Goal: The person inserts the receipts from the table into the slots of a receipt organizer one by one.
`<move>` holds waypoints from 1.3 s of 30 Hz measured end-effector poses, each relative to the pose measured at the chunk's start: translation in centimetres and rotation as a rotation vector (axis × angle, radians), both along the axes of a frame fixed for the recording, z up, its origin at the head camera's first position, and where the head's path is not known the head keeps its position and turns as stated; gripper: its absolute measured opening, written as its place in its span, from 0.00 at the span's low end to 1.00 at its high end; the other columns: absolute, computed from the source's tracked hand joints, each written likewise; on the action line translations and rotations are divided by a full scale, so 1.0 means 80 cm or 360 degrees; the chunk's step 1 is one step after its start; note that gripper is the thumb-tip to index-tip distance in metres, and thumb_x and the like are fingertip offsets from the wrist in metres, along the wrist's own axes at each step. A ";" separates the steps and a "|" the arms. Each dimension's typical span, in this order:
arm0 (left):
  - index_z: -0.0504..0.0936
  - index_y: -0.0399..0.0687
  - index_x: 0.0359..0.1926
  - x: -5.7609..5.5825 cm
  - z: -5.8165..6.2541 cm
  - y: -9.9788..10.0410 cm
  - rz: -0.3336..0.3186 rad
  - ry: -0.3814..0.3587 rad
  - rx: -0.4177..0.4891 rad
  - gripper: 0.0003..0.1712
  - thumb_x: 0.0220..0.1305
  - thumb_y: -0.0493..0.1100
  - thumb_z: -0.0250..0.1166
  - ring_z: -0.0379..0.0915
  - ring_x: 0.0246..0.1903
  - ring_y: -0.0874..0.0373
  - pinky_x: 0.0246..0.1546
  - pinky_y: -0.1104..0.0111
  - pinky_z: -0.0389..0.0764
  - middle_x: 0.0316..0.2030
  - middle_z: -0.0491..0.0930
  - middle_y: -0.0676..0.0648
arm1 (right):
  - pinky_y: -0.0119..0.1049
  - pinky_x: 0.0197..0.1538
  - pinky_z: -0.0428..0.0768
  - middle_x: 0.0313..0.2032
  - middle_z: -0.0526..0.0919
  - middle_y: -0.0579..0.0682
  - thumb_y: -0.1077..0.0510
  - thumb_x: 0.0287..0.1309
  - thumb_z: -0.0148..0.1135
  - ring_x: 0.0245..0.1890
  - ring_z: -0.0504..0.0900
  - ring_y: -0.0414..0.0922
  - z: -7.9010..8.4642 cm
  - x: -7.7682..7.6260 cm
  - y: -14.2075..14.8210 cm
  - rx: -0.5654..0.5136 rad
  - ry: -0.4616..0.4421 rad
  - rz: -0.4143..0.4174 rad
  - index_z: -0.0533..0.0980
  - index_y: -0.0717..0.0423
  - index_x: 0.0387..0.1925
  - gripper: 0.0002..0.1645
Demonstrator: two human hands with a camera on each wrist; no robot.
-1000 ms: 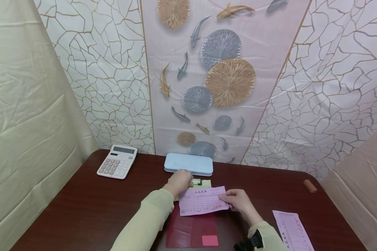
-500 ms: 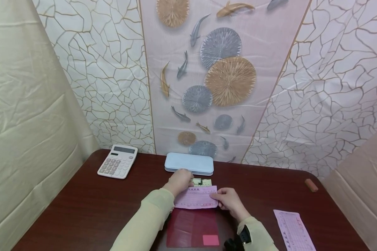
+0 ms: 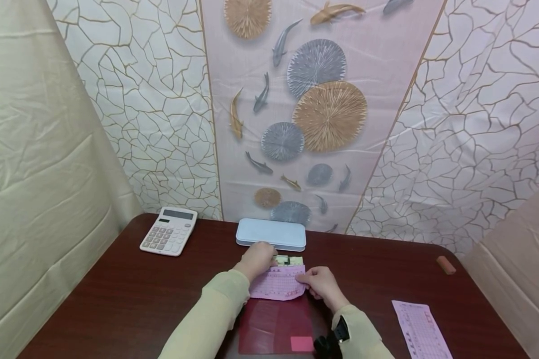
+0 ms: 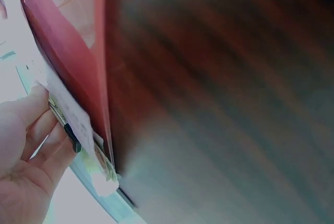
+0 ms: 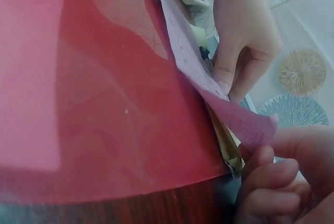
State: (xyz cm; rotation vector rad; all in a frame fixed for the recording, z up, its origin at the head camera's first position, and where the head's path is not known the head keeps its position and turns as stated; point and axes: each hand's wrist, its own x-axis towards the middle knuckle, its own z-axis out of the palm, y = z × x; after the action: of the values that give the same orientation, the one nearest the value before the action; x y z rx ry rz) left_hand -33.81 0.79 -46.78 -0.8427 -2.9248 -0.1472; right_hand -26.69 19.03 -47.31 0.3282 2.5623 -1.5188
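A pink printed slip [image 3: 274, 286] lies across the upper part of a clear red folder [image 3: 274, 324]. At its top, my left hand [image 3: 259, 259] presses the slip with the thumb, the fingers bent close to a dark clip [image 4: 72, 136]. Pinched between my right thumb and fingers is the slip's right edge; the right hand [image 3: 321, 285] lifts that corner, which curls up in the right wrist view. Yellowish-green papers [image 3: 295, 260] show behind the slip under the clip. The left fingertips are partly hidden in the head view.
A light blue tin case [image 3: 271, 233] stands just beyond the folder. On the far left is a white calculator [image 3: 168, 232]. A second pink slip [image 3: 421, 329] lies to the right, and a small reddish-brown block [image 3: 446, 265] sits near the far right corner of the table.
My right hand has moved left with the pink slip, drawing it over the top of the folder and under my left hand. The left hand has stayed in place.
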 end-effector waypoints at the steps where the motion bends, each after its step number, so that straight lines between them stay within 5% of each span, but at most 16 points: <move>1: 0.86 0.53 0.30 0.000 0.000 0.000 0.0005 -0.0005 0.0002 0.08 0.58 0.50 0.68 0.80 0.36 0.59 0.40 0.69 0.80 0.30 0.84 0.53 | 0.27 0.15 0.62 0.11 0.66 0.45 0.55 0.52 0.68 0.12 0.63 0.39 -0.001 -0.001 0.000 0.0003 -0.0009 -0.0004 0.74 0.57 0.17 0.16; 11: 0.88 0.50 0.39 -0.003 -0.001 -0.005 0.0008 -0.0083 0.0096 0.13 0.55 0.51 0.69 0.80 0.40 0.59 0.43 0.69 0.79 0.35 0.85 0.53 | 0.28 0.15 0.59 0.11 0.66 0.45 0.54 0.52 0.68 0.10 0.60 0.38 -0.005 -0.006 0.001 -0.0004 -0.0055 -0.0026 0.74 0.57 0.16 0.17; 19: 0.87 0.51 0.31 -0.002 -0.001 -0.006 -0.0090 0.0024 0.0029 0.07 0.59 0.47 0.67 0.80 0.36 0.58 0.41 0.68 0.79 0.30 0.84 0.53 | 0.27 0.14 0.58 0.11 0.67 0.45 0.55 0.53 0.68 0.09 0.59 0.37 -0.003 -0.006 0.000 -0.0007 -0.0042 -0.0021 0.76 0.59 0.18 0.16; 24: 0.81 0.54 0.20 -0.002 -0.005 -0.003 -0.0195 0.0183 -0.0162 0.09 0.56 0.42 0.66 0.77 0.31 0.57 0.38 0.67 0.79 0.24 0.81 0.53 | 0.27 0.14 0.57 0.09 0.61 0.42 0.51 0.50 0.71 0.09 0.57 0.36 -0.006 -0.011 -0.007 0.0145 0.0038 0.0007 0.70 0.54 0.12 0.22; 30: 0.81 0.54 0.19 -0.001 -0.005 -0.001 -0.0189 0.0180 -0.0210 0.09 0.52 0.38 0.68 0.76 0.31 0.58 0.38 0.66 0.79 0.24 0.80 0.52 | 0.28 0.14 0.58 0.08 0.60 0.41 0.45 0.46 0.72 0.09 0.60 0.37 -0.010 -0.014 -0.015 0.0424 0.0137 0.0029 0.60 0.48 0.07 0.32; 39: 0.82 0.51 0.22 0.004 -0.001 0.003 -0.0193 0.0224 -0.0236 0.07 0.54 0.36 0.64 0.77 0.31 0.57 0.37 0.66 0.80 0.27 0.81 0.50 | 0.30 0.13 0.63 0.07 0.68 0.46 0.45 0.51 0.69 0.08 0.65 0.39 -0.009 -0.019 -0.014 0.0517 0.0094 0.0014 0.67 0.52 0.06 0.29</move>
State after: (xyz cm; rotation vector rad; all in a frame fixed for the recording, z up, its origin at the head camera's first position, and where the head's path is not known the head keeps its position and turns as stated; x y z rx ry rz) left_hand -33.50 1.02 -46.85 -1.0083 -2.7806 0.1173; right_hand -28.21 17.89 -48.02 0.3108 2.8517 -1.1207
